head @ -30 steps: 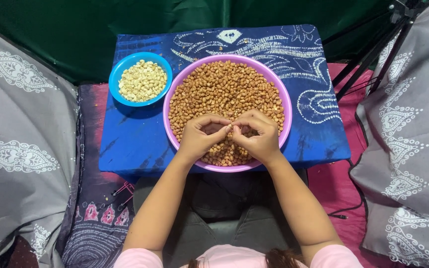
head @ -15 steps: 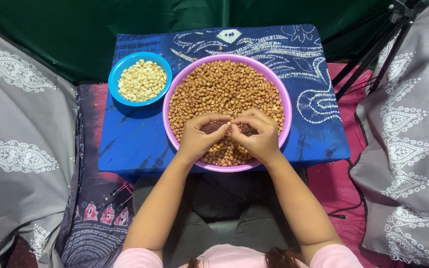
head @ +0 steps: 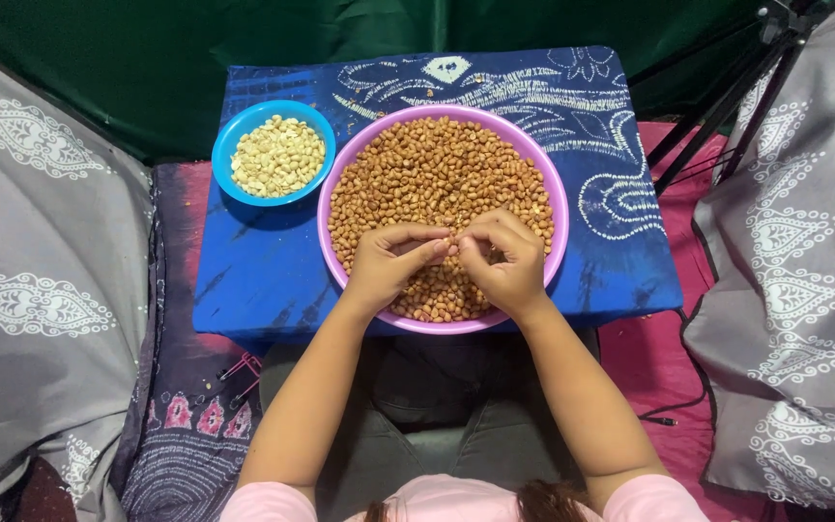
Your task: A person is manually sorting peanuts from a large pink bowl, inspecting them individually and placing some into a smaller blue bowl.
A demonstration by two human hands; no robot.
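1. A low table draped in a blue cloth with white tie-dye patterns (head: 263, 280) fills the middle of the view, with grey patterned fabric (head: 41, 271) hanging on both sides.
2. A large round pink plastic basin (head: 558, 208) sits at the table's near edge, heaped with brown-skinned peanuts (head: 437, 169).
3. A small round blue plastic bowl (head: 227, 145) stands just beside the basin, to its far left, holding pale skinned peanuts (head: 277, 157).
4. The left hand (head: 388, 263) and right hand (head: 504, 259) hover over the basin's near side, fingertips meeting.
5. Both hands are curled, pinching what seems to be 1 peanut (head: 453, 242) between them; it is too small to be sure.
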